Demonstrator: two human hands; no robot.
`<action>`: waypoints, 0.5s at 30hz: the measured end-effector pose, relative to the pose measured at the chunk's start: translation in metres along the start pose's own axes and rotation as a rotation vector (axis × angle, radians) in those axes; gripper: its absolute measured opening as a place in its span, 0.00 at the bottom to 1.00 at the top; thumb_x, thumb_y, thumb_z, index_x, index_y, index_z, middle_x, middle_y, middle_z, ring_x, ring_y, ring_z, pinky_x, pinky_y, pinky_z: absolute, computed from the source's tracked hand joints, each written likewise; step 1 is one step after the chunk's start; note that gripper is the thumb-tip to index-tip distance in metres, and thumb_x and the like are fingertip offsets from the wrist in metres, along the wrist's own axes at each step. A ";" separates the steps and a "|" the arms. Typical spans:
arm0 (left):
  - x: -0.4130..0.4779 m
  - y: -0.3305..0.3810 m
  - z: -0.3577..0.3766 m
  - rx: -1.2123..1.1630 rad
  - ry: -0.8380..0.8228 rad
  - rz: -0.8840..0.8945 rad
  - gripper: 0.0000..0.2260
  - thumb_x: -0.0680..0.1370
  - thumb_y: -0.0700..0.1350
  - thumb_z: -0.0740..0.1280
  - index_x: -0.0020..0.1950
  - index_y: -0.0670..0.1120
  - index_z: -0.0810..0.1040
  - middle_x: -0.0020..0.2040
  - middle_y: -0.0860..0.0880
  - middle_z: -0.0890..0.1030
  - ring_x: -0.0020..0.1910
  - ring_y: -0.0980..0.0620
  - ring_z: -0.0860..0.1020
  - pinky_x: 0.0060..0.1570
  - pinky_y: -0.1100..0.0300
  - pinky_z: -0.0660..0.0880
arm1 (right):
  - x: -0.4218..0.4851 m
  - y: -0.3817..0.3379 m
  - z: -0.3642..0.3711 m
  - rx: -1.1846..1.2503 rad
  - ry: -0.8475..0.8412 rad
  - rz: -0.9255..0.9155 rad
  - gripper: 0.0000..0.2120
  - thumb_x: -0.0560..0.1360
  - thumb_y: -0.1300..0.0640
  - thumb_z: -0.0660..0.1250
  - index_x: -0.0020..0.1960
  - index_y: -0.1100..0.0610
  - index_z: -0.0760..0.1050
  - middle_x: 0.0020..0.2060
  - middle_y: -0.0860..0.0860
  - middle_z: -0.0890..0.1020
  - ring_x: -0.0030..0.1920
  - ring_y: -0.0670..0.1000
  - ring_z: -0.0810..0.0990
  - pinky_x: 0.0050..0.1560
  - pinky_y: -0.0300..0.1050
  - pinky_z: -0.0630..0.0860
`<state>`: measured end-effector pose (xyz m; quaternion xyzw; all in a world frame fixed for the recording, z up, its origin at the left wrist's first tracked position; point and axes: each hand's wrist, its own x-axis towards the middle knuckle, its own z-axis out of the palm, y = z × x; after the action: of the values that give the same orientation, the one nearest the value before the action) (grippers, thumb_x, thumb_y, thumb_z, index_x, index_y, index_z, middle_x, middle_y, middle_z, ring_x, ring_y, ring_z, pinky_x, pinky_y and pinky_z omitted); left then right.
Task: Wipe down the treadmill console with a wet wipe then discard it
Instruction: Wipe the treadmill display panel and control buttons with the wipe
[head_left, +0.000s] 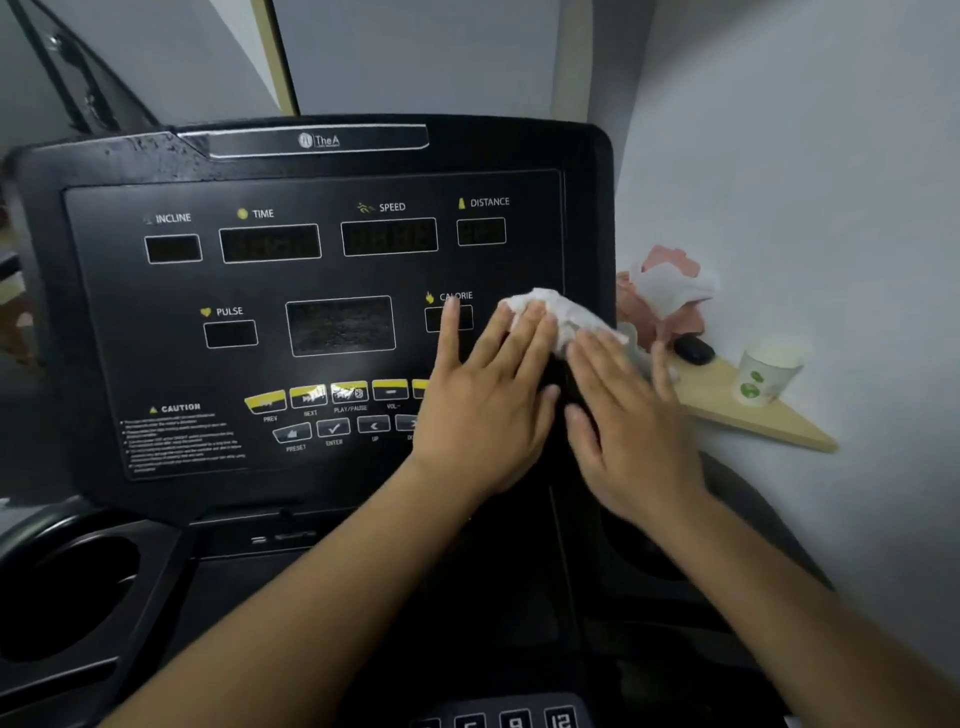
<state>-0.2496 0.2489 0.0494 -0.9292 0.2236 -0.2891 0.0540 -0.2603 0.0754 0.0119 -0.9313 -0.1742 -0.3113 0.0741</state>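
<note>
The crumpled white wet wipe (558, 317) lies pressed against the right side of the black treadmill console (322, 312), just right of the CALORIE window. The left hand (488, 400) lies flat with fingers spread, fingertips on the wipe's left edge; the right hand (623, 421) likewise presses open-fingered on its lower right. Neither hand closes round it: flat palms probably spread pressure for rubbing the panel. Two hands, one wipe in use. Seven display windows show on the console. On the pale wooden corner shelf (753, 415) stand one white paper cup (769, 374), one small dark object (693, 351), and a pink-and-white crumpled heap (667, 291).
</note>
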 end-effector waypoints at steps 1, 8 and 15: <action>0.000 0.000 0.002 -0.004 0.001 0.013 0.26 0.82 0.54 0.51 0.77 0.43 0.63 0.77 0.46 0.64 0.76 0.44 0.63 0.73 0.34 0.48 | -0.014 -0.005 0.007 0.020 -0.008 -0.001 0.28 0.80 0.50 0.52 0.77 0.60 0.59 0.77 0.54 0.62 0.78 0.51 0.56 0.76 0.63 0.50; -0.068 0.037 0.026 -0.068 -0.121 -0.004 0.29 0.81 0.57 0.54 0.78 0.43 0.61 0.79 0.45 0.59 0.78 0.44 0.58 0.74 0.35 0.51 | -0.008 0.021 -0.002 -0.060 0.002 -0.176 0.22 0.80 0.52 0.54 0.70 0.59 0.72 0.70 0.55 0.74 0.73 0.52 0.67 0.74 0.67 0.52; -0.011 0.012 0.002 -0.056 0.036 -0.014 0.27 0.81 0.54 0.55 0.78 0.43 0.62 0.73 0.46 0.71 0.73 0.45 0.69 0.72 0.34 0.54 | -0.024 0.000 0.011 0.037 -0.020 0.017 0.27 0.79 0.50 0.53 0.76 0.59 0.62 0.76 0.53 0.63 0.78 0.50 0.56 0.77 0.61 0.47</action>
<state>-0.2613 0.2434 0.0398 -0.9266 0.2260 -0.2998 0.0217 -0.2722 0.0709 -0.0111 -0.9343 -0.1727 -0.2980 0.0922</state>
